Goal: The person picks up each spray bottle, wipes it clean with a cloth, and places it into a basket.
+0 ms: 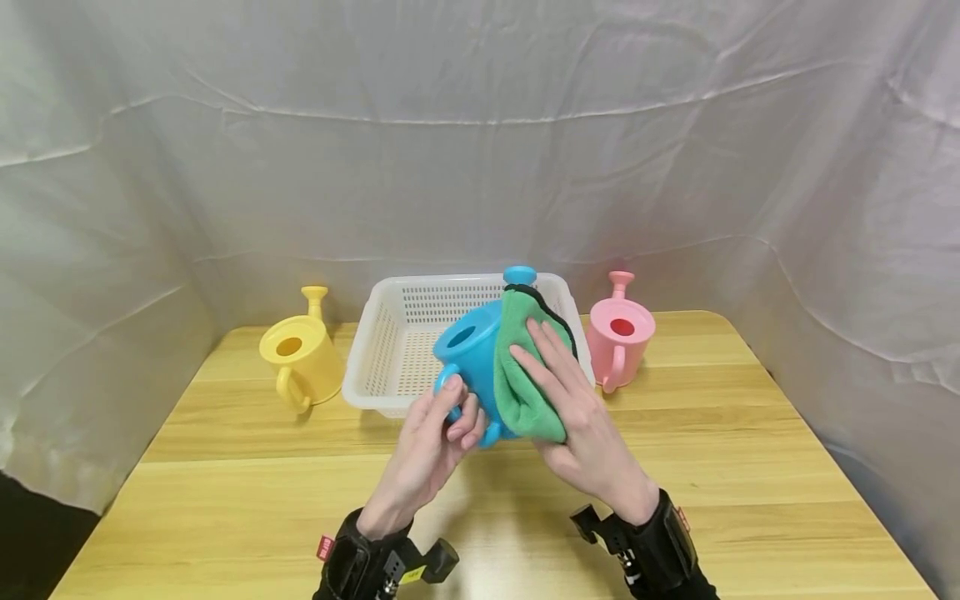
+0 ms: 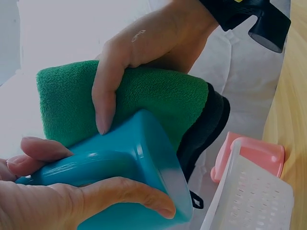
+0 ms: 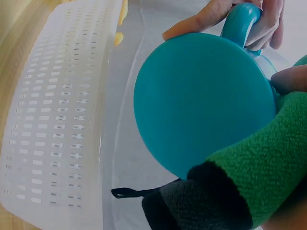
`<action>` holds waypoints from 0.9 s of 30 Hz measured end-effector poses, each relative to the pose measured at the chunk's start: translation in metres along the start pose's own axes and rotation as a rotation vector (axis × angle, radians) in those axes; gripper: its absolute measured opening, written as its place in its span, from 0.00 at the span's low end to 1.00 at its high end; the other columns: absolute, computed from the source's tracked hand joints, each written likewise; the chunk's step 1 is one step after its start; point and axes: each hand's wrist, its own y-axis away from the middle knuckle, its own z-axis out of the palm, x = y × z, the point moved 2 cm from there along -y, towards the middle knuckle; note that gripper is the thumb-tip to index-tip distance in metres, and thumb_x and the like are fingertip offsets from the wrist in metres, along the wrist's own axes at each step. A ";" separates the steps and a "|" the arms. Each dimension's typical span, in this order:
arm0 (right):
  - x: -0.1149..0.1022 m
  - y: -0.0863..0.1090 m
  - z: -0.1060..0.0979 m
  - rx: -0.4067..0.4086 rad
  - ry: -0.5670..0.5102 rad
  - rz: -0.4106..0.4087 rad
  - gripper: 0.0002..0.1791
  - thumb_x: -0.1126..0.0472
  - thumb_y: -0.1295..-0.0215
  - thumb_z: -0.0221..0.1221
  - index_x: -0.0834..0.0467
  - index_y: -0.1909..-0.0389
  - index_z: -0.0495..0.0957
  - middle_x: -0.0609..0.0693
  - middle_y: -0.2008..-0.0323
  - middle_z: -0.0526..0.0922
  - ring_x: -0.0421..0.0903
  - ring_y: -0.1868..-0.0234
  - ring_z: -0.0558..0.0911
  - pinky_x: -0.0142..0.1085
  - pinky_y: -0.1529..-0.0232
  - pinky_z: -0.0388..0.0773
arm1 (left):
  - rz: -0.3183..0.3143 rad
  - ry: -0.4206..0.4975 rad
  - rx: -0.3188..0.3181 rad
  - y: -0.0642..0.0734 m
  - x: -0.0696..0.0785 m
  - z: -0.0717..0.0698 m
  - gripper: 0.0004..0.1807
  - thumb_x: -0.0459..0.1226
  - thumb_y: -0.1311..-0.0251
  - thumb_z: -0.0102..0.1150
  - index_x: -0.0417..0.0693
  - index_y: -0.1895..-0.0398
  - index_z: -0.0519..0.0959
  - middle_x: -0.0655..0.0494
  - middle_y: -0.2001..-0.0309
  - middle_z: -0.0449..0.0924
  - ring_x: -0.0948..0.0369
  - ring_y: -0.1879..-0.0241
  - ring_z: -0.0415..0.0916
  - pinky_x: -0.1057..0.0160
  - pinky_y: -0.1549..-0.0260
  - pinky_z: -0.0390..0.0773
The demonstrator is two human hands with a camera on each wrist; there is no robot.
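Observation:
A blue watering can (image 1: pixel 474 362) is held tilted above the table. My left hand (image 1: pixel 435 446) grips its handle, the thumb lying along the can in the left wrist view. A green cloth (image 1: pixel 525 375) with a dark border covers the can's right side. My right hand (image 1: pixel 581 417) holds this cloth against the can, its thumb (image 2: pixel 104 103) bent over the cloth. The can's round base (image 3: pixel 201 100) faces the right wrist camera. Cloth and hand hide much of the spout, though its blue rose (image 1: pixel 520 275) shows above.
Behind the can stands a white perforated basket (image 1: pixel 367 362). To its left is a yellow watering can (image 1: pixel 315 367), to its right a pink one (image 1: pixel 633 321). All rest on a wooden table (image 1: pixel 285 500) before pale hanging sheeting (image 1: pixel 480 183).

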 end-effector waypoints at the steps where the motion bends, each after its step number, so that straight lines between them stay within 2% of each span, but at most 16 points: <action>1: 0.001 0.000 0.000 -0.002 -0.003 0.004 0.43 0.74 0.50 0.54 0.57 0.27 0.66 0.56 0.22 0.59 0.57 0.20 0.55 0.43 0.18 0.48 | 0.002 0.000 0.002 0.000 0.001 0.000 0.19 0.43 0.18 0.30 0.50 0.73 0.60 0.61 0.78 0.57 0.66 0.75 0.60 0.70 0.70 0.62; 6: 0.002 0.000 -0.001 0.014 -0.015 0.017 0.41 0.73 0.47 0.58 0.59 0.28 0.66 0.58 0.23 0.61 0.56 0.21 0.59 0.39 0.19 0.51 | 0.023 0.013 0.006 0.001 0.005 -0.003 0.20 0.43 0.18 0.29 0.51 0.73 0.60 0.61 0.78 0.56 0.65 0.74 0.60 0.71 0.67 0.64; 11: 0.001 0.001 -0.001 0.029 -0.007 0.097 0.39 0.72 0.44 0.58 0.58 0.27 0.65 0.58 0.25 0.65 0.55 0.24 0.66 0.35 0.22 0.55 | 0.034 0.016 0.026 0.001 0.006 -0.006 0.19 0.42 0.18 0.29 0.51 0.73 0.60 0.60 0.78 0.55 0.65 0.74 0.60 0.71 0.68 0.62; 15: 0.001 0.001 0.000 0.048 0.012 0.136 0.39 0.71 0.42 0.59 0.57 0.26 0.64 0.58 0.26 0.67 0.56 0.26 0.69 0.36 0.23 0.58 | 0.019 -0.004 0.039 0.001 0.005 -0.005 0.19 0.43 0.18 0.30 0.51 0.72 0.60 0.61 0.78 0.57 0.66 0.74 0.62 0.71 0.67 0.64; 21: 0.001 0.002 0.003 0.084 0.020 0.123 0.41 0.71 0.44 0.61 0.57 0.26 0.64 0.58 0.26 0.66 0.57 0.25 0.67 0.37 0.22 0.56 | -0.006 -0.020 0.034 0.001 0.002 -0.003 0.19 0.43 0.18 0.31 0.51 0.72 0.60 0.62 0.78 0.58 0.66 0.75 0.62 0.72 0.67 0.65; 27: -0.002 0.000 0.003 0.111 -0.015 0.059 0.41 0.76 0.48 0.53 0.58 0.27 0.66 0.59 0.24 0.63 0.55 0.22 0.61 0.41 0.20 0.52 | 0.009 -0.029 0.023 0.000 -0.001 0.002 0.19 0.42 0.18 0.31 0.50 0.72 0.60 0.61 0.78 0.56 0.66 0.76 0.61 0.71 0.68 0.64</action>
